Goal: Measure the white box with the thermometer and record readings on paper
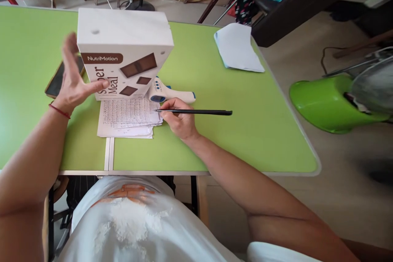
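A white NutriMotion box (132, 61) with brown bar pictures stands over the far part of a stack of handwritten papers (129, 116). At its left side is my left hand (73, 73), fingers stretched up and spread, slightly blurred; the thumb lies across the box's front, and whether it presses there I cannot tell. My right hand (179, 120) pinches a black pen (205, 111), its tip pointing left over the papers' right edge. Just beyond that hand lies a white and blue handheld thermometer (175, 95), partly behind the box. A dark flat object (57, 80) lies behind my left hand.
The green table (239, 143) has a metal rim and a seam near its middle. White sheets (238, 47) lie at its far right. Beyond the right edge, a green bin (322, 102) is on the floor. A dark wooden beam (294, 6) borders the far right corner.
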`<state>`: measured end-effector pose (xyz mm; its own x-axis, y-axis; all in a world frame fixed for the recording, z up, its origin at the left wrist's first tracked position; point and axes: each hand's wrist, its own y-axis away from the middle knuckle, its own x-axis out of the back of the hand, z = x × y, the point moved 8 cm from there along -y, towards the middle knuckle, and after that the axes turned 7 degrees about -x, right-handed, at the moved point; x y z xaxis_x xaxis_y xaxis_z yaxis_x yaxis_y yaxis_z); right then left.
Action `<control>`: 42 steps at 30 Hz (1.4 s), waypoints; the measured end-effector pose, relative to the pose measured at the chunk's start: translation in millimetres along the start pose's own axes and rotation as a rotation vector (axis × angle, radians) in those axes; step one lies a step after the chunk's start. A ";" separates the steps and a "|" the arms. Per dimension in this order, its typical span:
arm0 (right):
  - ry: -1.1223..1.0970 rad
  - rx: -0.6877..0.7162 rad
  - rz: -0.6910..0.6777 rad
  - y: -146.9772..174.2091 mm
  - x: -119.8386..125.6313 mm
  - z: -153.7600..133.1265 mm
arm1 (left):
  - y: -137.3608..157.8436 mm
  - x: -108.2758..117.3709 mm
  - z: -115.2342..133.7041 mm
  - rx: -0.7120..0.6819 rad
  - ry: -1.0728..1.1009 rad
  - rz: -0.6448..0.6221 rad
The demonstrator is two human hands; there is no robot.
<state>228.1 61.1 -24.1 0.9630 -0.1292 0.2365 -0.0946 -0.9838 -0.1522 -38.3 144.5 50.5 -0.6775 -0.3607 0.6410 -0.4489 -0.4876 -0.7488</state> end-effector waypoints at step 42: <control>0.199 0.133 -0.078 -1.3 -12.0 -9.6 | 31.1 -74.5 140.2 -0.365 -0.088 -0.851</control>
<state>214.3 62.7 -17.5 0.8963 -0.0883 0.4347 0.0250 -0.9684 -0.2483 79.9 44.7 3.2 0.0034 -0.0626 0.9980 -0.9400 -0.3408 -0.0181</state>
